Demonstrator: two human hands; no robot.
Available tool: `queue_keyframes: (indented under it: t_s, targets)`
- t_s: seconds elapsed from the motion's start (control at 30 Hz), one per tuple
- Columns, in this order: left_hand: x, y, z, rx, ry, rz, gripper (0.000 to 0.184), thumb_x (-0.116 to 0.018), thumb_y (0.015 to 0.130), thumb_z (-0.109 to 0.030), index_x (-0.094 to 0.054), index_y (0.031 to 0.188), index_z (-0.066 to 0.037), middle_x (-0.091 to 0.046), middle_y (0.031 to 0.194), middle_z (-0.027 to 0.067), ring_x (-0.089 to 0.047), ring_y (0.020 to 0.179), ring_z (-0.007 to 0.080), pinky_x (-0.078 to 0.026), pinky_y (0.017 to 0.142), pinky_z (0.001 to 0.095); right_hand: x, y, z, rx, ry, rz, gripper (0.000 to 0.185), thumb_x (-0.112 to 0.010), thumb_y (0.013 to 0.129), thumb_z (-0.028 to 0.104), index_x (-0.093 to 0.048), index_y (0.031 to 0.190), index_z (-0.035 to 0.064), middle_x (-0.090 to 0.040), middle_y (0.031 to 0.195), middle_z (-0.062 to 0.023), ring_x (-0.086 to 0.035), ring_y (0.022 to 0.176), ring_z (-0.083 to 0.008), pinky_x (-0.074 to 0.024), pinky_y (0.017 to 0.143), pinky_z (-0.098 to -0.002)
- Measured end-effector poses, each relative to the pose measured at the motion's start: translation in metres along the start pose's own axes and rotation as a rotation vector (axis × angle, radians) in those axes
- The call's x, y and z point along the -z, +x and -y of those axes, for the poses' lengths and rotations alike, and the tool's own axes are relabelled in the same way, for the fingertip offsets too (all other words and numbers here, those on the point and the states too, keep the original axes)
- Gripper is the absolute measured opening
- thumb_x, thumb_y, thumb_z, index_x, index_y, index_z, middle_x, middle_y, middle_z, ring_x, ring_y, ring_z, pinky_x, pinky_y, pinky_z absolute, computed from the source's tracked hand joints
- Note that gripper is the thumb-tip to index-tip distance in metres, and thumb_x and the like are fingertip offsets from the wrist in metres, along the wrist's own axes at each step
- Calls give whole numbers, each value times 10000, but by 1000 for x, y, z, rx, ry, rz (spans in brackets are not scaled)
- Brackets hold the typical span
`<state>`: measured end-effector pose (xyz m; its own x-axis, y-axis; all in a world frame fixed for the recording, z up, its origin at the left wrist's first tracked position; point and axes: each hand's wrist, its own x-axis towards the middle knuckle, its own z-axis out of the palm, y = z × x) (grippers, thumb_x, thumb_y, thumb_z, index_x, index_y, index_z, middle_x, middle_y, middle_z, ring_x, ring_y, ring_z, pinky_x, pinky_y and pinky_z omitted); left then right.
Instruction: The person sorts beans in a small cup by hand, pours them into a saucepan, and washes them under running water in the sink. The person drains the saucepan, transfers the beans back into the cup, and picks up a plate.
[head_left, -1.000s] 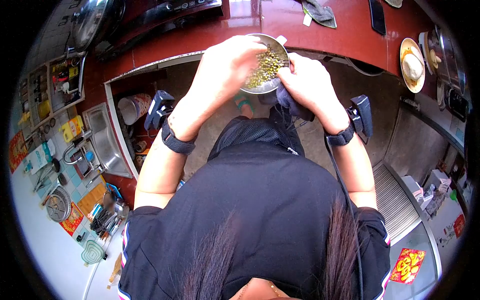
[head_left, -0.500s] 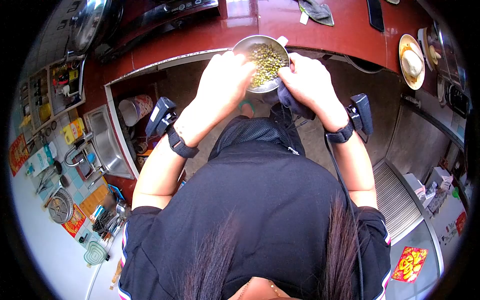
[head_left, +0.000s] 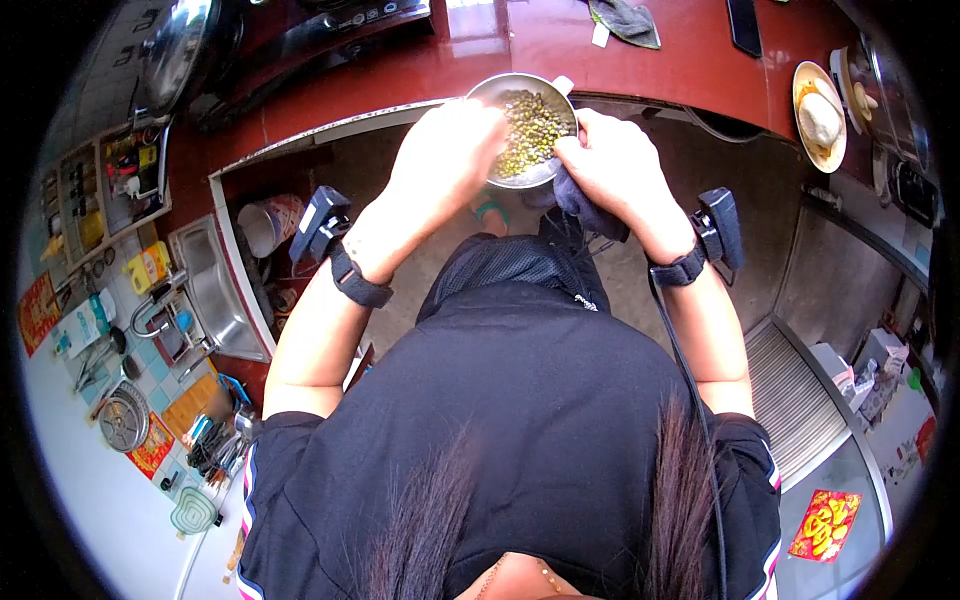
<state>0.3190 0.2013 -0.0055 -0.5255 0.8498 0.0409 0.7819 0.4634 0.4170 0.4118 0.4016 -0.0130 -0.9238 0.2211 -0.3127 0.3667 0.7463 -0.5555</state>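
Steadying metal bowl (head_left: pixel 527 179), your right hand (head_left: pixel 622 158) gripping its edge: hold level; left hand (head_left: pixel 450 150) blurred by mung beans (head_left: pixel 533 127), grip unclear.

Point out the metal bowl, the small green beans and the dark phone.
Metal bowl (head_left: pixel 527 181): head view, bare inner wall, near lower edge.
Small green beans (head_left: pixel 533 130): head view, middle of the heap.
Dark phone (head_left: pixel 743 27): head view, middle of its face.

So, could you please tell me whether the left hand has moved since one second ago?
Yes: judged against the red countertop, the left hand has drawn back slightly toward the person's body.
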Motion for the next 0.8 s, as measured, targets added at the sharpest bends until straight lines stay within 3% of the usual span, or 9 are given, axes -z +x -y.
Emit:
queue_keyframes:
  t_s: [0.2,0.23,0.33,0.53,0.8]
  targets:
    - [16,4,-5,271,-413,-41,162,-657,950,-158,-699,1003,-11,-675,818,79,-673,698,113,-514,524,278,2,-2,1,0,5,18,356,-534,869,343,-699,958,41,-717,874,-212,-711,844,-378,-563,809,-473]
    - [20,5,-11,445,-631,27,166,-646,967,-175,-703,995,-21,-671,817,37,-644,706,74,-501,534,240,2,-2,1,1,7,16,354,-534,870,342,-699,956,41,-717,874,-211,-711,844,-377,-563,810,-473]
    - [26,7,-12,759,-1111,168,201,-641,989,-215,-699,1024,-26,-682,884,13,-636,725,62,-503,559,224,-3,-2,0,18,15,-5,347,-536,874,338,-698,952,42,-716,874,-211,-711,847,-376,-562,814,-474]
    - [24,-1,-8,754,-1497,169,288,-637,997,-260,-670,1117,-1,-710,994,55,-682,797,97,-519,599,219,-6,-1,0,32,-21,-12,336,-542,876,329,-698,958,44,-718,875,-208,-713,843,-372,-566,805,-475]
    - [11,-9,2,746,-1664,104,331,-581,1020,-241,-661,1194,29,-720,1012,102,-708,852,140,-555,682,223,-3,-1,9,28,-10,20,328,-547,873,331,-700,953,53,-718,875,-209,-711,835,-379,-566,794,-477]
